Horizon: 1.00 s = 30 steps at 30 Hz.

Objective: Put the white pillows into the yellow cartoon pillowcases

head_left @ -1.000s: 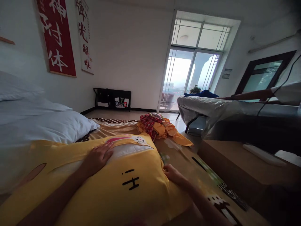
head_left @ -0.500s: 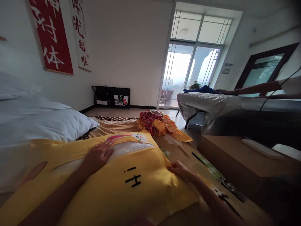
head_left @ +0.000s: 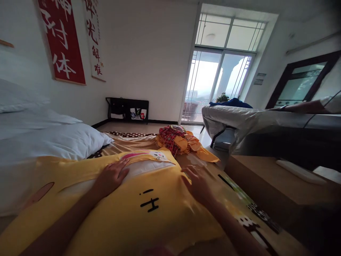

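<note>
A yellow pillowcase (head_left: pixel 114 220) with "Hi" printed on it lies before me, stuffed with a white pillow (head_left: pixel 145 168) that shows through its long opening. A rabbit face (head_left: pixel 157 155) is printed near the opening's far end. Resting flat beside the opening, my left hand (head_left: pixel 113 176) has its fingers stretched out over the yellow cloth. My right hand (head_left: pixel 195 183) is at the pillowcase's right edge, fingers apart and fingertips on or just over the fabric. Neither hand grips anything that I can see.
White pillows (head_left: pixel 66 138) are piled at the left. Crumpled red plaid and orange cloth (head_left: pixel 183 140) lies on the patterned sheet (head_left: pixel 133 138) beyond. To the right stand a cardboard box (head_left: pixel 261 174) and a plastic-covered table (head_left: pixel 239 115), where another person's arm (head_left: pixel 303 106) rests.
My right hand has let go of the pinched edge of the pillowcase and moved slightly up and away, its fingers now spread. My left hand stays in place.
</note>
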Available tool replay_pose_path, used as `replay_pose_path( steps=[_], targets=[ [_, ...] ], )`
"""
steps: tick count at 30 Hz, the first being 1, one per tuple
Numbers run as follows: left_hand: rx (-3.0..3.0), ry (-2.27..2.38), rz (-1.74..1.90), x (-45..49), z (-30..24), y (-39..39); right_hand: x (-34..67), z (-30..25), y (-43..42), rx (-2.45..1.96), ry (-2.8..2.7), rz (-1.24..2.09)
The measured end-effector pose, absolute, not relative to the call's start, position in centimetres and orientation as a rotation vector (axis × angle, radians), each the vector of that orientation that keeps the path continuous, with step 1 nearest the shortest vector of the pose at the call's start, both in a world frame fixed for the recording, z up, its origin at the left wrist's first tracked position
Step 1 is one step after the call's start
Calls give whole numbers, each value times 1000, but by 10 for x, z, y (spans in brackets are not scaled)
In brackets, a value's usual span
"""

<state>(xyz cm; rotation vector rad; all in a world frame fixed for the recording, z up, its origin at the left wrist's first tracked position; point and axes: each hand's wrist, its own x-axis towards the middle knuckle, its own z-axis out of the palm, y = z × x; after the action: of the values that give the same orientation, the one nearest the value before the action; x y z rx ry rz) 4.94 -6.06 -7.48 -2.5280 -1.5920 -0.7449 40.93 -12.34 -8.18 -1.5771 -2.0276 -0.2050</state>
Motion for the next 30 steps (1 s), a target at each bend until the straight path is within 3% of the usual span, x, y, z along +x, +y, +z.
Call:
replay_pose_path(
  steps=[4,10,14,22,26,30],
  targets=[
    [-2539,-1601,-719,48,-73,-62,340,-78,-133,-1164,-2216,-246],
    [-2569,-1650,-641,50,-69,-64,318,-121,-132,-1255,-2271,-88],
    [-2716,-1647,-581,45,-49,-62,329,-122,-142,-1215,-2255,-90],
    [-2477,-1822,-155,18,-33,-45,318,-137,-130,-1199,-1972,-107],
    [-2529,-1655,-242,22,-36,-52,307,-138,-115,-1225,-1796,-208],
    [-2284,-1635,-304,25,4,-73,304,-119,-103,-1093,-1704,-488]
  ],
)
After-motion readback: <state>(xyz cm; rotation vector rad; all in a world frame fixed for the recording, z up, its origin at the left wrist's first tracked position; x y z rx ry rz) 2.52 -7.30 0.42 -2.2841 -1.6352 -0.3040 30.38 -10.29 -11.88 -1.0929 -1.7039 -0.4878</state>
